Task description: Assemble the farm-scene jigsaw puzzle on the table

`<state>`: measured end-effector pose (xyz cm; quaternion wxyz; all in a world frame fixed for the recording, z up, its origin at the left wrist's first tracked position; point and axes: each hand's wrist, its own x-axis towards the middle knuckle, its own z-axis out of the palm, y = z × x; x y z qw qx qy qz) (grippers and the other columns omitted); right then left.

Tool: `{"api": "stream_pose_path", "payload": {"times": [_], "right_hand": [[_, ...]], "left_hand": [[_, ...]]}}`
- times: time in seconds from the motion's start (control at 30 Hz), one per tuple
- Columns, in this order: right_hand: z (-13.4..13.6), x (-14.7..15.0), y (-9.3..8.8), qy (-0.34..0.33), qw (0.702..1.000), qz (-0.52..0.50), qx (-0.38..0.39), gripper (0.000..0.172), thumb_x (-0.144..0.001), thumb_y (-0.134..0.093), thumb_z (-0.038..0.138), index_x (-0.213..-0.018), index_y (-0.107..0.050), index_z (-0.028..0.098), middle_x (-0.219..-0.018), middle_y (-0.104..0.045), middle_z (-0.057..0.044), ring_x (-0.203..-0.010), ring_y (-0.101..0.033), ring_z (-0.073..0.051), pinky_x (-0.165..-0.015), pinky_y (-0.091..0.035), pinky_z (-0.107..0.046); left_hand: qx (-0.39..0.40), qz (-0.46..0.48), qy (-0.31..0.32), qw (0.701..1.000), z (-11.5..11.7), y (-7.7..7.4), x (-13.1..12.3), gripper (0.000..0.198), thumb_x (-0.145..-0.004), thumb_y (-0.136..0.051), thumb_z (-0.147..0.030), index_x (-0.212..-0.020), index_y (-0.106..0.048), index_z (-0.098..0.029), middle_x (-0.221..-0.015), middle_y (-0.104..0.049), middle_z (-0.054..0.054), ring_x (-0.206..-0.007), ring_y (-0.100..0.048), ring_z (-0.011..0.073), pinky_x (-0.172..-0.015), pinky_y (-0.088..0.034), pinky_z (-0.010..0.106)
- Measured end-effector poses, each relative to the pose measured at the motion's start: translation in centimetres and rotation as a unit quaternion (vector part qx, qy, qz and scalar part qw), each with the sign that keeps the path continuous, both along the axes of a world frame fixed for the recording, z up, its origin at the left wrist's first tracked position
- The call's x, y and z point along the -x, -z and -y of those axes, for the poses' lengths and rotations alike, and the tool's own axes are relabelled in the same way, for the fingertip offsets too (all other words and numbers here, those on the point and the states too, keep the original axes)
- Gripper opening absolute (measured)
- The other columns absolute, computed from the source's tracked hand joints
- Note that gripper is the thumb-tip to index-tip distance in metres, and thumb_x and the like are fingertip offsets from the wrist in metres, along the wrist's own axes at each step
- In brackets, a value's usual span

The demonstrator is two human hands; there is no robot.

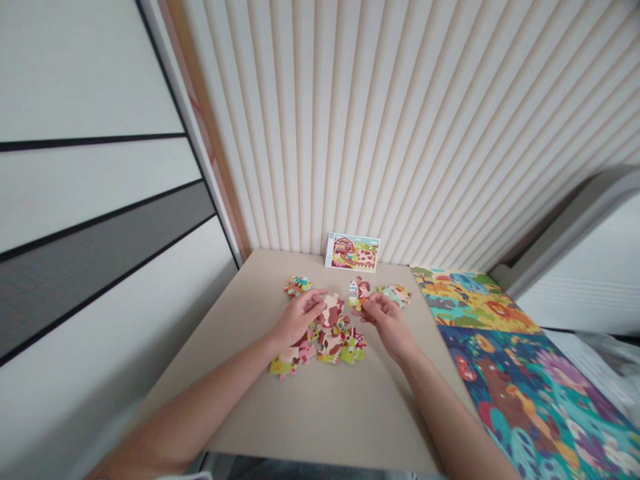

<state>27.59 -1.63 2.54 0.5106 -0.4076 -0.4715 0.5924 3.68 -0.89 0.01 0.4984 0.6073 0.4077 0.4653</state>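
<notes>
A cluster of joined farm-picture puzzle pieces (333, 337) lies in the middle of the beige table (320, 407). My left hand (297, 319) rests on its upper left, fingers curled onto a brown-and-white cow piece (334, 309). My right hand (386, 319) is to the right of the cluster, its fingers pinched on a small puzzle piece (361, 293). Loose pieces lie apart: one group at the far left (297, 286) and one at the far right (397, 294).
A reference picture card (353, 251) leans against the ribbed wall at the table's far edge. Finished colourful animal puzzles (505, 360) cover the surface to the right. A panelled wall runs along the left.
</notes>
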Motion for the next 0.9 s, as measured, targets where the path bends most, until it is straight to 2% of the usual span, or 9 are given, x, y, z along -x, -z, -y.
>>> {"api": "stream_pose_path", "payload": {"times": [0.1, 0.27, 0.33, 0.43, 0.53, 0.63, 0.8, 0.9], "right_hand": [[0.4, 0.2, -0.1, -0.039, 0.999, 0.009, 0.020, 0.044, -0.076, -0.080, 0.053, -0.098, -0.054, 0.025, -0.083, -0.076, -0.001, -0.084, -0.075, -0.023, -0.071, -0.053, -0.030], [0.4, 0.4, 0.3, -0.065, 0.995, 0.074, 0.015, 0.058, -0.076, -0.077, 0.058, -0.118, -0.057, 0.023, -0.084, -0.077, -0.004, -0.087, -0.074, -0.026, -0.078, -0.055, -0.037], [0.3, 0.5, 0.6, -0.074, 0.993, 0.089, 0.000, 0.055, -0.077, -0.076, 0.058, -0.115, -0.059, 0.022, -0.085, -0.076, -0.005, -0.084, -0.074, -0.025, -0.077, -0.055, -0.037], [0.3, 0.7, 1.2, -0.072, 0.986, 0.143, -0.045, 0.044, -0.079, -0.074, 0.056, -0.104, -0.066, 0.020, -0.081, -0.074, -0.004, -0.070, -0.068, -0.018, -0.067, -0.052, -0.031], [0.4, 1.0, 1.8, -0.056, 0.965, 0.239, -0.091, 0.035, -0.083, -0.071, 0.052, -0.095, -0.070, 0.018, -0.075, -0.070, -0.002, -0.063, -0.059, -0.014, -0.058, -0.045, -0.026], [0.7, 1.2, 2.1, -0.061, 0.947, 0.293, -0.118, 0.032, -0.085, -0.069, 0.048, -0.095, -0.072, 0.018, -0.072, -0.068, -0.001, -0.061, -0.055, -0.013, -0.056, -0.041, -0.025], [0.9, 1.3, 1.8, -0.079, 0.940, 0.306, -0.131, 0.038, -0.086, -0.069, 0.045, -0.115, -0.071, 0.020, -0.078, -0.069, -0.001, -0.062, -0.054, -0.014, -0.058, -0.042, -0.026], [1.1, 1.3, 1.2, -0.091, 0.923, 0.337, -0.162, 0.042, -0.084, -0.073, 0.043, -0.122, -0.071, 0.024, -0.089, -0.070, -0.003, -0.073, -0.059, -0.017, -0.068, -0.047, -0.029]], "left_hand": [[-0.007, 0.010, 0.004, 1.000, 0.0, -0.1, 0.0, 0.044, -0.092, -0.063, -0.040, -0.132, -0.057, -0.021, -0.095, -0.060, 0.001, -0.074, -0.066, 0.0131, -0.067, -0.055, 0.025], [-0.012, 0.018, 0.020, 1.000, 0.2, 0.0, -0.1, 0.050, -0.091, -0.065, -0.039, -0.137, -0.054, -0.022, -0.097, -0.061, 0.001, -0.073, -0.065, 0.0116, -0.068, -0.056, 0.024], [-0.011, 0.020, 0.026, 0.999, 0.2, 0.1, -0.3, 0.050, -0.091, -0.065, -0.039, -0.136, -0.054, -0.022, -0.097, -0.061, 0.001, -0.073, -0.065, 0.0118, -0.068, -0.056, 0.025], [0.013, 0.043, 0.048, 0.998, 0.5, 0.0, -0.5, 0.051, -0.089, -0.067, -0.040, -0.135, -0.054, -0.021, -0.099, -0.064, 0.003, -0.077, -0.067, 0.0141, -0.073, -0.058, 0.029], [0.038, 0.051, 0.084, 0.994, 0.9, -0.2, -0.7, 0.052, -0.088, -0.070, -0.039, -0.133, -0.055, -0.020, -0.100, -0.066, 0.005, -0.082, -0.069, 0.0166, -0.077, -0.059, 0.032], [0.032, 0.027, 0.101, 0.994, 0.9, -0.3, -0.5, 0.050, -0.086, -0.072, -0.038, -0.129, -0.058, -0.018, -0.100, -0.068, 0.007, -0.087, -0.070, 0.0177, -0.079, -0.057, 0.031], [0.011, 0.013, 0.080, 0.997, 0.3, -0.2, 0.1, 0.046, -0.086, -0.072, -0.039, -0.125, -0.058, -0.019, -0.100, -0.068, 0.006, -0.088, -0.069, 0.0177, -0.077, -0.057, 0.030], [-0.010, -0.002, 0.042, 0.999, -0.7, -0.2, 0.9, 0.043, -0.086, -0.070, -0.040, -0.123, -0.059, -0.019, -0.101, -0.068, 0.006, -0.088, -0.069, 0.0171, -0.079, -0.056, 0.031]]}}
